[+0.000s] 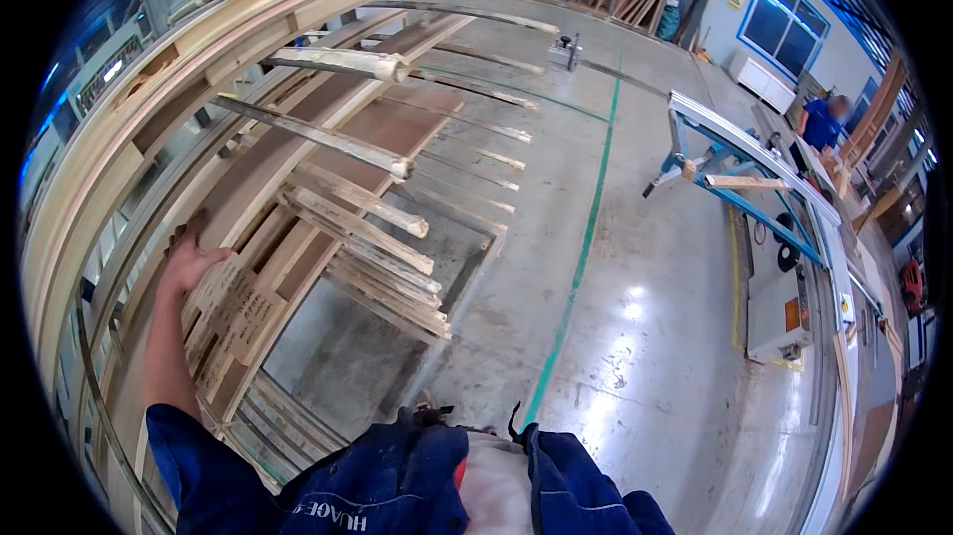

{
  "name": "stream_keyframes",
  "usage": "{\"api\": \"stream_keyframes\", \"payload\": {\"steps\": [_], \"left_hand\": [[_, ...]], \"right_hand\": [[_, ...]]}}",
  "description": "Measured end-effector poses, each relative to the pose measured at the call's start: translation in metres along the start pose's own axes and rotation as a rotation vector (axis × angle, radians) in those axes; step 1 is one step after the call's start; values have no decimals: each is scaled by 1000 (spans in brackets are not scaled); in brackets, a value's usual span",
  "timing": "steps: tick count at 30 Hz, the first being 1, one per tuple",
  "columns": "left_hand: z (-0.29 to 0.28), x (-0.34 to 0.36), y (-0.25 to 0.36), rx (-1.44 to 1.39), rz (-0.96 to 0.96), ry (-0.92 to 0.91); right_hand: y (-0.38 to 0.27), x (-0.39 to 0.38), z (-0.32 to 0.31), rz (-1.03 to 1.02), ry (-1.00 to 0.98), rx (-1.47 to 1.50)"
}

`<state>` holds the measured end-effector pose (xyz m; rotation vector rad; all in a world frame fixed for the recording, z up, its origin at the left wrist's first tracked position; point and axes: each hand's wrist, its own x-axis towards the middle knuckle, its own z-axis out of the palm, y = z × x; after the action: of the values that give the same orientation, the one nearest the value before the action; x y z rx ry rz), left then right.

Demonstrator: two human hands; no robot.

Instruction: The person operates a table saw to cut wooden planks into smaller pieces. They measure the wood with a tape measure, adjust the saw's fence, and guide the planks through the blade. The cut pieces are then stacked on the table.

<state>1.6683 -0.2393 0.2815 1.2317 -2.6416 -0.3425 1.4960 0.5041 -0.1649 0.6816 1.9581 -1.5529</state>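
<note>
My left hand [187, 262] reaches out to the left, into a rack of long wooden pieces. It rests at the edge of a stack of short pale wooden strips [236, 309] with handwriting on them. Its thumb stands apart from the fingers, whose tips are partly hidden against the wood. Beside the hand lie long brown-faced wooden panels [263, 153] with pale edges. My right hand is out of view; only the dark blue sleeve on that side shows at the lower edge.
Pale-wrapped rack arms [367, 64] jut out to the right over the floor. Thick pale beams [268, 14] lie on the upper level. A blue-framed sliding table saw [764, 193] stands at the right. Another person in blue [822, 125] is beyond it. Boards lean against the far wall.
</note>
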Motion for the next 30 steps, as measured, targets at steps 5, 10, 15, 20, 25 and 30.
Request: {"api": "stream_keyframes", "payload": {"steps": [5,10,15,20,25,30], "left_hand": [[-2,-17,-25,-100,-2,5],[-23,-59,-60,128,-111,106],[5,-146,-58,556,-348,474],[-13,-154,-77,564,-406,458],[-5,-106,-115,510,-310,542],[-13,-65,-185,497,-368,525]], "right_hand": [[13,27,31,33,-64,-4],[15,56,66,35,-197,-49],[15,98,72,32,-263,-86],[47,156,77,17,-361,-49],[47,181,82,-51,-337,-19],[-16,104,100,-98,-278,-94]]}}
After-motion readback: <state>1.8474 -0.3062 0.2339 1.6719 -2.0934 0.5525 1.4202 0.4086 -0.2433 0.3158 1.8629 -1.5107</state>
